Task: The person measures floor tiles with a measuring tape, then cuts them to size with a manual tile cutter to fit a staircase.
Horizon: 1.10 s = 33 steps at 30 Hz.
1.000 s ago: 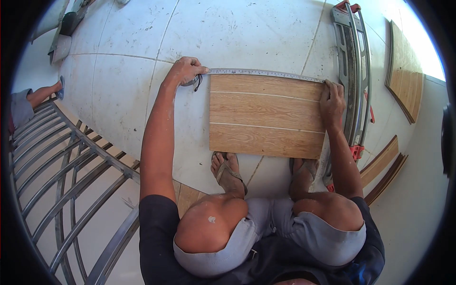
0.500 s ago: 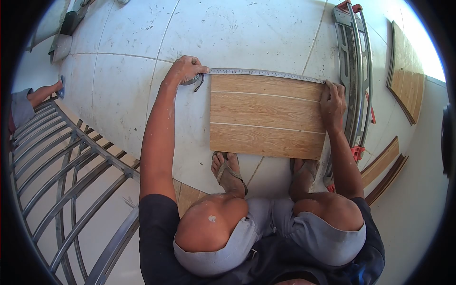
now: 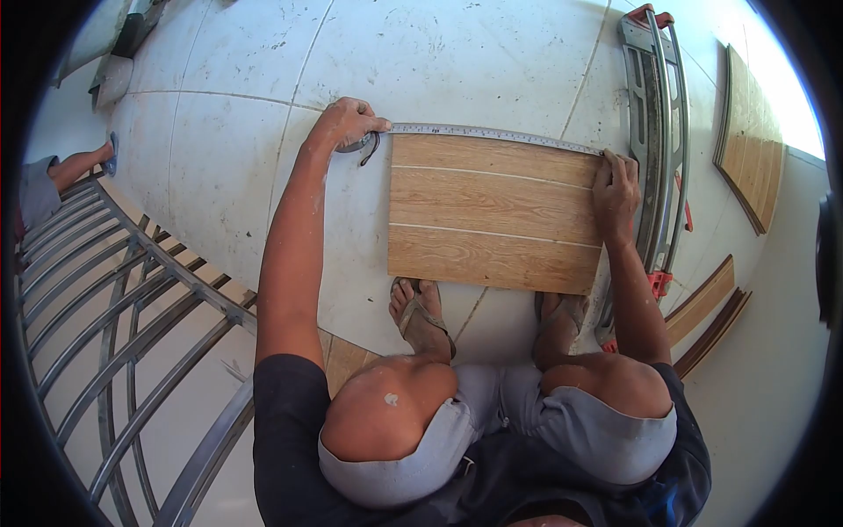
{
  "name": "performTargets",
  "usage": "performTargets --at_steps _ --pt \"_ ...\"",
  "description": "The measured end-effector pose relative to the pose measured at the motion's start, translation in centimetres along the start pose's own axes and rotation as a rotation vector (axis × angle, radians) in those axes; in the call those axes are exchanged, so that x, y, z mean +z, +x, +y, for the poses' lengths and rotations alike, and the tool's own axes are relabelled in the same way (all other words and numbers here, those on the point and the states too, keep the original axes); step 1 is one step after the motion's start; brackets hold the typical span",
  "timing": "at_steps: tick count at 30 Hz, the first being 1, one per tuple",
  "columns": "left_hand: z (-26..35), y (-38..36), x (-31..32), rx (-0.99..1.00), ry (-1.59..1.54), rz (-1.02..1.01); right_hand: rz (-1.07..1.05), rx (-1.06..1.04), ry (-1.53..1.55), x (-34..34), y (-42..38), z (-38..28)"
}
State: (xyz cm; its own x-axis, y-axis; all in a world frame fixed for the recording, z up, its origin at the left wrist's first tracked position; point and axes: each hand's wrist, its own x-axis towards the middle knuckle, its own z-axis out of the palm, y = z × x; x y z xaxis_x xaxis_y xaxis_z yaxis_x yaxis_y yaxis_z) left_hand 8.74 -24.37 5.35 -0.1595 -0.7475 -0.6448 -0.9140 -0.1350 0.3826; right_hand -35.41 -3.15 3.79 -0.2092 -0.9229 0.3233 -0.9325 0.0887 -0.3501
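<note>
A wood-look tile [image 3: 492, 200] with pale lines across it lies flat on the floor before my feet. Along its far edge runs the pulled-out blade of a tape measure [image 3: 492, 133]. My left hand [image 3: 345, 125] is closed round the tape's case, just beyond the tile's far left corner; a dark strap hangs from it. At the far right corner, my right hand [image 3: 617, 189] pinches the end of the blade against the tile's edge. Its fingertips partly hide the tape's end.
A tile cutter [image 3: 654, 140] with red ends stands right of the tile. More wood-look tiles [image 3: 749, 140] lean by the right wall, and cut strips [image 3: 702, 303] lie nearer. A metal railing [image 3: 167, 272] fills the left side. Another person's leg [image 3: 81, 171] shows at far left.
My left hand has shifted very slightly up with the tape's case, and the blade's left end rises a little off the tile's edge. My right hand stays at the corner.
</note>
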Motion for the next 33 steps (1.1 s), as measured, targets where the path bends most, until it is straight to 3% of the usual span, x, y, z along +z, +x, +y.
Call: performTargets --at_steps 30,33 --pt "1.0 0.4 -0.4 -0.104 0.123 -0.053 -0.022 0.002 0.024 0.0 0.1 0.7" --pt "0.8 0.2 -0.2 -0.035 0.125 0.005 -0.027 -0.005 0.044 -0.3 0.0 0.7"
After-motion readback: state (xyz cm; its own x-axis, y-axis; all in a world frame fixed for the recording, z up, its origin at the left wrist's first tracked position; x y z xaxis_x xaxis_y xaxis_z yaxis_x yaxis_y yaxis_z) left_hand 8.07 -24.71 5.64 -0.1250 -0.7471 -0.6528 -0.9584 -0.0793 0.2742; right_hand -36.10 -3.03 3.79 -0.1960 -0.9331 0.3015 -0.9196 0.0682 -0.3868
